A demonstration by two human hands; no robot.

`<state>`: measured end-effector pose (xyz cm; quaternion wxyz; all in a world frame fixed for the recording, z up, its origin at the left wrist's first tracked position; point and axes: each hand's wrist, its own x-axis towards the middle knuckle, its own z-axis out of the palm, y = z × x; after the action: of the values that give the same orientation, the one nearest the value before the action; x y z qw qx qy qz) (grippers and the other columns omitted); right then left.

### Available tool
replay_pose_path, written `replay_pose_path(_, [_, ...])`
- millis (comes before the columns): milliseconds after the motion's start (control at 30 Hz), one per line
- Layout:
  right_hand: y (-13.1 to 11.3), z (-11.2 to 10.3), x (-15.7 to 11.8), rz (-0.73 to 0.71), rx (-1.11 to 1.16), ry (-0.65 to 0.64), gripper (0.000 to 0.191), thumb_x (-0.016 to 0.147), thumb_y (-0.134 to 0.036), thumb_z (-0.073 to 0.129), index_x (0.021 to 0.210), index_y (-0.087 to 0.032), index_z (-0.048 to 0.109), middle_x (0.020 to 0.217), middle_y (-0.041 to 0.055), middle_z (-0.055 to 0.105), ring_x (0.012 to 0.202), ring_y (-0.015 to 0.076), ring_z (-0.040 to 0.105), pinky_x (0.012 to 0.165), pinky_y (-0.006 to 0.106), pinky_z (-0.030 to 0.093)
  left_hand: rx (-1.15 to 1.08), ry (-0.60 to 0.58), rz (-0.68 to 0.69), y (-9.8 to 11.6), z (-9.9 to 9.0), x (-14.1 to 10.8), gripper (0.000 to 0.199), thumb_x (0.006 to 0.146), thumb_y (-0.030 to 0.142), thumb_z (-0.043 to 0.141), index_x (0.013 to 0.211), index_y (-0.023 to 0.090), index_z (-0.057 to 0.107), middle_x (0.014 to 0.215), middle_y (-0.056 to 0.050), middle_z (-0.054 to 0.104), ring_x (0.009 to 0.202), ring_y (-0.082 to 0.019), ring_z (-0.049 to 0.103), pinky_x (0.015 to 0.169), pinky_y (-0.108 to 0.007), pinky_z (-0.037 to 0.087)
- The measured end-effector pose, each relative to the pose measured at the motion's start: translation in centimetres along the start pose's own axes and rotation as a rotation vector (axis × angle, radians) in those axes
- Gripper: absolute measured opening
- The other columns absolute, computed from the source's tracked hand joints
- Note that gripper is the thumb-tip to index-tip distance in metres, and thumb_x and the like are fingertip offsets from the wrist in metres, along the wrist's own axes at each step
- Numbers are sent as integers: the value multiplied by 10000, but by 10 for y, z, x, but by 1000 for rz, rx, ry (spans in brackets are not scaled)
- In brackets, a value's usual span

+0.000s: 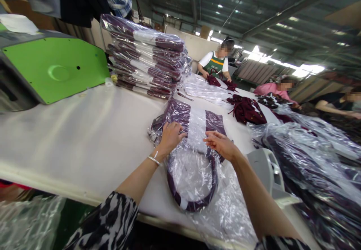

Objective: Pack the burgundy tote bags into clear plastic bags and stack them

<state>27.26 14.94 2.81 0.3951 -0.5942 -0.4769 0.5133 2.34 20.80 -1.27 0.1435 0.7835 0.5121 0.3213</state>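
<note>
A folded dark purple garment [214, 119] with a white band [197, 124] across it lies in a clear plastic bag [191, 167] on the table before me. Toward me, a ring-shaped purple part [194, 206] shows through the film. My left hand [171, 136] is at the left of the white band, its fingers bent and closed on the bag's film. Over the right side of the band is my right hand [220, 144], fingers loosely curled and apart, with nothing visible in them. Loose film spreads out below the right forearm.
Bagged purple garments stand in a tall stack [149, 58] behind. A green-sided machine [59, 69] occupies the left of the white table [84, 137]. On the right are a grey-white dispenser [263, 169] and more bagged garments [307, 167]. Co-workers [216, 63] handle garments farther back.
</note>
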Motion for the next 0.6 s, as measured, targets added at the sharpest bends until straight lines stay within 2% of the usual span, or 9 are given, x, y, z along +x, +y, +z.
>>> replay_pose_path(100, [-7,16,-32,-85,226,-61,592,813,-577,712,1285,-245,581,1285,142,691,1084,267,693,793,361,555,-244,27,32,20,-13,-11,121,895,265,644,990,205,690,1119,-71,688,1118,-236,597,1095,-412,363])
replay_pose_path(167, [-9,30,-51,-152,310,-78,645,835,-595,685,1376,-280,533,1423,136,606,1226,294,629,869,413,558,-553,-92,2,33,-17,-20,167,883,291,633,1004,196,701,1096,-74,704,1054,-227,626,979,-367,450])
replay_pose_path(267, [-9,50,-69,-239,376,-86,673,867,-594,656,1457,-326,475,1543,112,490,1312,301,564,928,454,551,-1064,-321,-111,50,-13,-33,341,836,395,676,1097,177,699,1125,-88,718,1021,-216,646,914,-333,480])
replay_pose_path(333, [-6,60,-74,-262,386,-79,669,888,-578,643,1488,-358,446,1582,93,440,1316,301,560,929,459,554,-1266,-341,-191,56,-8,-38,393,784,451,722,1056,168,704,1077,-78,725,974,-198,643,913,-322,468])
replay_pose_path(400, [-2,66,-77,-270,366,-63,662,915,-552,623,1516,-377,409,1601,88,411,1284,302,587,908,453,560,-1318,-277,-254,56,-3,-39,375,734,484,755,909,158,697,934,-47,711,870,-165,619,872,-301,458])
replay_pose_path(500, [9,68,-77,-323,199,-36,656,978,-524,531,1574,-379,300,1616,98,381,1206,293,644,879,444,568,-1237,-232,-282,51,0,-37,359,707,493,752,763,155,646,761,1,640,737,-128,557,777,-274,442])
replay_pose_path(600, [21,63,-73,-438,-307,57,662,989,-475,515,1593,-344,278,1604,100,402,1234,302,628,991,490,516,-952,-255,-227,40,-1,-31,274,755,429,674,766,157,644,716,15,618,675,-121,534,694,-256,432])
